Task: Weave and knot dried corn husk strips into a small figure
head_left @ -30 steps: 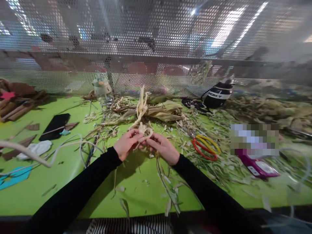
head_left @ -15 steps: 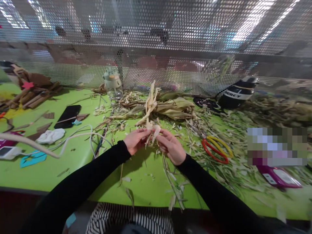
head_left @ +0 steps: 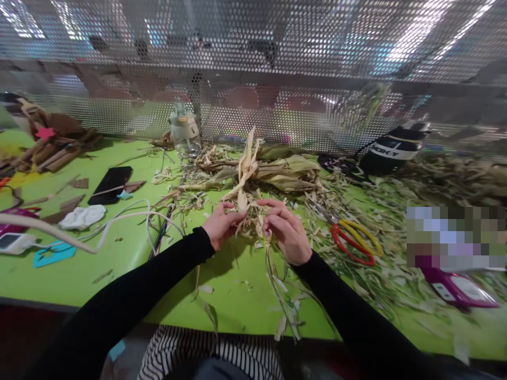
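Observation:
My left hand (head_left: 224, 225) pinches a pale piece of corn husk (head_left: 242, 203) between thumb and fingers, low over the table. To its right, my right hand (head_left: 291, 235) has its thumb and forefinger closed on a narrow, pale husk strip (head_left: 260, 224). The fingertips partly hide both pieces. Just beyond the hands lies a bundle of dried corn husks (head_left: 287, 173), with a twisted, light husk figure (head_left: 247, 163) standing up against it.
Red-and-yellow-handled scissors (head_left: 352, 240) lie right of my right hand among husk scraps (head_left: 380, 274). A clear bottle (head_left: 186, 134) and a black bottle (head_left: 390, 153) stand behind. Leftward are a black phone (head_left: 111, 184), white cable (head_left: 130, 215) and brown sticks (head_left: 59, 153) on the green table (head_left: 130, 274).
My hands were together at the husk; now they are apart. My right hand has moved right with a strip in its fingers. My left hand stays near the same spot.

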The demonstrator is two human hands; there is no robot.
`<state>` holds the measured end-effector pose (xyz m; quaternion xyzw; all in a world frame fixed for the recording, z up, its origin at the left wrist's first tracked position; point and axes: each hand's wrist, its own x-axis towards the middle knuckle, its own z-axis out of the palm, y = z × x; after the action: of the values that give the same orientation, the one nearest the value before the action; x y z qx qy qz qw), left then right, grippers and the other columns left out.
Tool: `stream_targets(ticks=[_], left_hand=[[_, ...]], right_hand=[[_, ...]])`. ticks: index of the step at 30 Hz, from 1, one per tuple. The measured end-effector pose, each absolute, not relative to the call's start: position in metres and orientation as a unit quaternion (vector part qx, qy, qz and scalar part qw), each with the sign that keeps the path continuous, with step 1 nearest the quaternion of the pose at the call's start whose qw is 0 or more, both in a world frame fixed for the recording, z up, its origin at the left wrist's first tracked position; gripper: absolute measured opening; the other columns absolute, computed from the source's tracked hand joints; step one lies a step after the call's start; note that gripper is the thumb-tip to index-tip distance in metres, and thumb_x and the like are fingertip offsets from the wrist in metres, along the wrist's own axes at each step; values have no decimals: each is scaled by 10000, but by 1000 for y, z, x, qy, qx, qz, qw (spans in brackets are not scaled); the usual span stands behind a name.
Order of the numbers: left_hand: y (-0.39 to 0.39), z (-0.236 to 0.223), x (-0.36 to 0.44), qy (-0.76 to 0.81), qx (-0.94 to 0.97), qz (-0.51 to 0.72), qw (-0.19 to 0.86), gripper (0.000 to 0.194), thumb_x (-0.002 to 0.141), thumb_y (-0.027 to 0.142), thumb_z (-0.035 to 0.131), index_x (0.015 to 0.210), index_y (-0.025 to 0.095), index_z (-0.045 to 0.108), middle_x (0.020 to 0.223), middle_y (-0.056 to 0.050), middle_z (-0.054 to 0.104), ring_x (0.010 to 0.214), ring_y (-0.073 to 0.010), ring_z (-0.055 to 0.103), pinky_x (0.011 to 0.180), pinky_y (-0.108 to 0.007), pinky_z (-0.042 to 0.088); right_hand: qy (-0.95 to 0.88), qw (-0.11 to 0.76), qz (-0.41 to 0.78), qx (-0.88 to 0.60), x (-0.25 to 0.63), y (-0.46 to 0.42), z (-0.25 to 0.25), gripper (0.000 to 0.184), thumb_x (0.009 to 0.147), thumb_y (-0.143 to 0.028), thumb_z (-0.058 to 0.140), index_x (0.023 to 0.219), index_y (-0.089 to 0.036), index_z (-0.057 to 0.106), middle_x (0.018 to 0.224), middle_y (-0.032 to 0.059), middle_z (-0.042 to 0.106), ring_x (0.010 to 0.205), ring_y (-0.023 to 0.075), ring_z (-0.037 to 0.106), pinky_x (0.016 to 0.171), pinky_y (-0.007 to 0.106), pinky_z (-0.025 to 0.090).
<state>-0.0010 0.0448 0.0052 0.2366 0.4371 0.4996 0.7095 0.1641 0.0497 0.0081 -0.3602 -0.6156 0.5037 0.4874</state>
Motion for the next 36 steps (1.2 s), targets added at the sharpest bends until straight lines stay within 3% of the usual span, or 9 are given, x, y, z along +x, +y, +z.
stream_targets(ticks=[2, 4, 6, 9, 12, 17, 24, 31, 36], left_hand=[[43, 7, -1, 414, 255, 484, 728, 242, 704, 87, 685, 783, 175, 473, 609, 34, 591, 516, -86, 579, 452, -159, 402], [41, 10, 0, 395, 263, 473, 742, 194, 698, 80, 692, 773, 154, 528, 617, 37, 588, 527, -71, 583, 498, -163, 443], [40, 15, 1, 389, 262, 472, 747, 134, 709, 76, 684, 787, 130, 590, 639, 25, 604, 545, -57, 586, 561, -169, 478], [38, 18, 2, 390, 268, 475, 742, 80, 727, 87, 675, 794, 108, 637, 658, 1, 632, 570, -58, 588, 616, -185, 493], [38, 15, 4, 376, 305, 480, 731, 111, 690, 144, 726, 756, 109, 643, 674, -7, 653, 562, -62, 575, 620, -201, 483], [35, 10, 5, 344, 384, 476, 713, 219, 653, 261, 763, 761, 112, 644, 688, -9, 651, 610, -78, 588, 660, -219, 468], [33, 15, 3, 378, 486, 433, 658, 165, 711, 260, 702, 748, 123, 617, 663, -5, 627, 583, -70, 531, 619, -198, 412], [42, 10, -6, 422, 569, 454, 541, 130, 776, 279, 625, 797, 151, 643, 636, 19, 560, 564, -89, 469, 565, -200, 362], [41, 11, -6, 454, 646, 461, 405, 102, 759, 267, 646, 766, 179, 698, 776, -34, 555, 717, -144, 501, 627, -217, 385]], right_hand=[[-567, 483, 583, -324, 163, 49, 9, 213, 795, -358, 514, 662, -205, 451, 884, 48, 606, 550, 108, 464, 534, 283, 415], [-537, 481, 617, -317, 163, 49, 11, 180, 798, -346, 501, 702, -221, 415, 635, -17, 523, 507, 113, 424, 511, 265, 385], [-571, 460, 593, -334, 165, 49, 12, 129, 779, -310, 561, 787, -224, 465, 559, -62, 420, 492, 102, 383, 494, 240, 345], [-675, 410, 484, -376, 167, 49, 15, 238, 735, -278, 666, 941, -210, 569, 585, -68, 376, 510, 91, 358, 478, 222, 299], [-722, 411, 392, -396, 166, 48, 15, 192, 739, -314, 689, 888, -200, 648, 624, -36, 460, 526, 94, 395, 491, 237, 331], [-673, 427, 474, -374, 164, 47, 15, 164, 772, -361, 660, 791, -203, 623, 744, 12, 615, 614, 140, 592, 603, 288, 471], [-651, 443, 445, -426, 166, 46, 19, 196, 794, -385, 629, 794, -191, 602, 696, 2, 586, 562, 105, 482, 503, 228, 371], [-773, 342, 271, -460, 167, 47, 19, 150, 827, -327, 573, 863, -203, 647, 609, -17, 545, 468, 95, 369, 481, 242, 287], [-775, 321, 294, -458, 169, 51, 8, 150, 815, -331, 573, 830, -201, 645, 550, -34, 478, 462, 99, 353, 477, 237, 265]])
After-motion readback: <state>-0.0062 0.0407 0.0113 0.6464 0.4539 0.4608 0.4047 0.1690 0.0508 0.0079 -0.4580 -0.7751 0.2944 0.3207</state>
